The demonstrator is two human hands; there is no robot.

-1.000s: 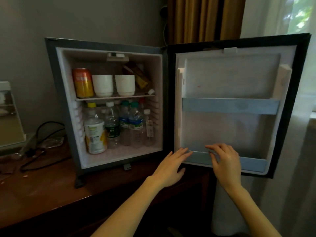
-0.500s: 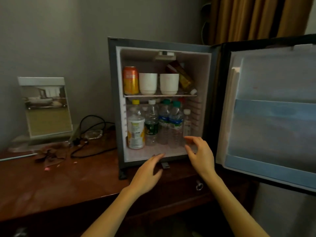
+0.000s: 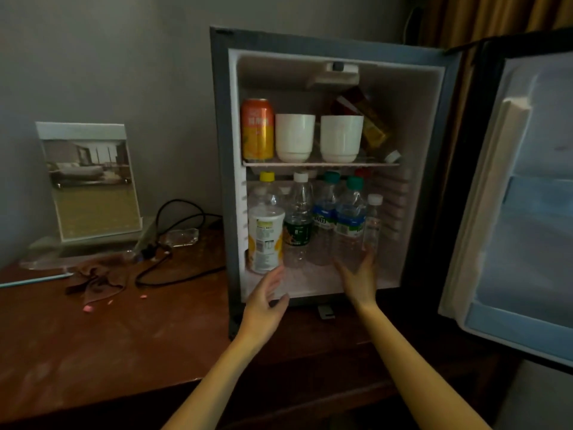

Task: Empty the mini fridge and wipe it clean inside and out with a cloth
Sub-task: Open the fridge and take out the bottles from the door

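The mini fridge (image 3: 223, 150) stands on the wooden desk with its door (image 3: 527, 193) swung wide to the right. Its top shelf holds an orange can (image 3: 257, 128), two white cups (image 3: 295, 136) and a tilted brown-yellow packet (image 3: 369, 119). Below stand several bottles, among them a white-labelled one with a yellow cap (image 3: 266, 231) and blue-labelled water bottles (image 3: 350, 221). My left hand (image 3: 266, 302) is open at the fridge's lower front edge, just below the yellow-capped bottle. My right hand (image 3: 359, 277) reaches inside, fingers apart, at the base of the blue-labelled bottles and a small clear bottle (image 3: 372, 221).
A brown cloth (image 3: 96, 279) lies crumpled on the desk (image 3: 108, 336) left of the fridge. Behind it are a framed picture stand (image 3: 90, 181), a black cable (image 3: 176, 243) and pink crumbs (image 3: 88, 308). Brown curtains (image 3: 483, 17) hang behind the door.
The view has swung left from the door to the fridge interior. Both hands moved from the door's lower shelf to the fridge's bottom compartment, the right one now inside.
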